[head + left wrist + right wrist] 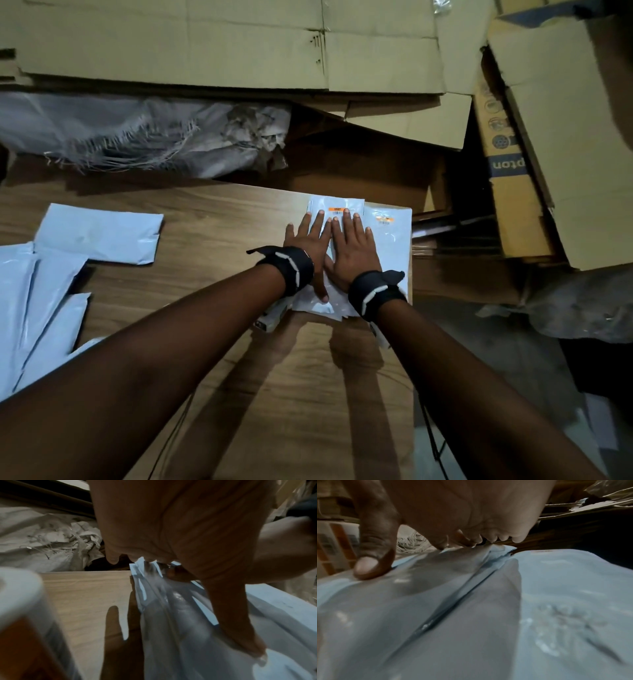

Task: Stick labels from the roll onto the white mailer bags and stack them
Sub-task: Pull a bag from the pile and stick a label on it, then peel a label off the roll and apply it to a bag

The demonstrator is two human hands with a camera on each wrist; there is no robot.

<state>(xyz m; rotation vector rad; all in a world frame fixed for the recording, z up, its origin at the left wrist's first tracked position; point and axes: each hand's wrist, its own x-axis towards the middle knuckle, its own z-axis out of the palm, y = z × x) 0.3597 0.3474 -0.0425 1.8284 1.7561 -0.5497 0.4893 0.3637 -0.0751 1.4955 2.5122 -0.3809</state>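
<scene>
We lay both hands flat, side by side, on the top white plastic mailer bag of the stack at the far right corner of the light wood-grain table. Our left hand has its fingers straight and spread, its thumb stretched back toward the wrist and pressing the bag. Our right hand lies just beside it, fingers straight; nothing is gripped by either. In the right wrist view the thumb presses down onto the glossy plastic.

Just beyond our right fingertips sits the small orange-and-white barcode label, stuck on the top bag. To the right of our right hand a second white mailer bag shows beneath, with its own orange label.

Below our left wrist lies the white roll of orange labels, partly hidden under the black wrist strap; it looms blurred in the left wrist view.

Well to the left of our left hand, loose unlabelled white mailer bags lie overlapping on the table. Beyond the table's far edge sit flattened brown cardboard sheets and a frayed grey woven sack.
</scene>
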